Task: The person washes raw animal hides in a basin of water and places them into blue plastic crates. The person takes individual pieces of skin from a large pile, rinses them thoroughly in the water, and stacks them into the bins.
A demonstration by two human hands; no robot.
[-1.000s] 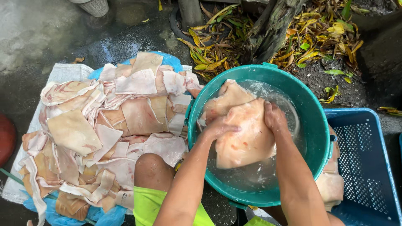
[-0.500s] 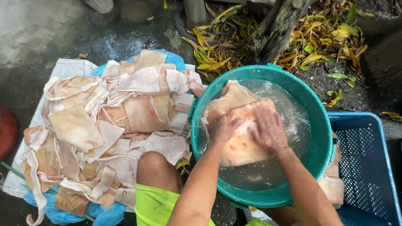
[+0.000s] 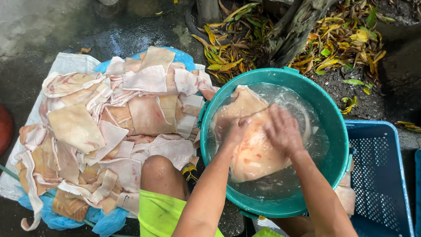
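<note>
On the far left, a heap of pale pink-and-cream skin pieces [image 3: 109, 131] lies spread over a white sack [image 3: 66, 63] on wet ground. Right of it stands a teal tub [image 3: 337, 131] of water, where the left hand [image 3: 234, 131] and the blurred right hand [image 3: 283, 129] both press flat, fingers loosely spread, on a large pale slab [image 3: 252, 153] lying submerged. Beyond the tub sits a blue plastic crate [image 3: 381, 175].

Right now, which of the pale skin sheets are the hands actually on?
The large pale sheet underwater in the teal plastic tub; both hands press it. The rest lie heaped dry outside.
</note>
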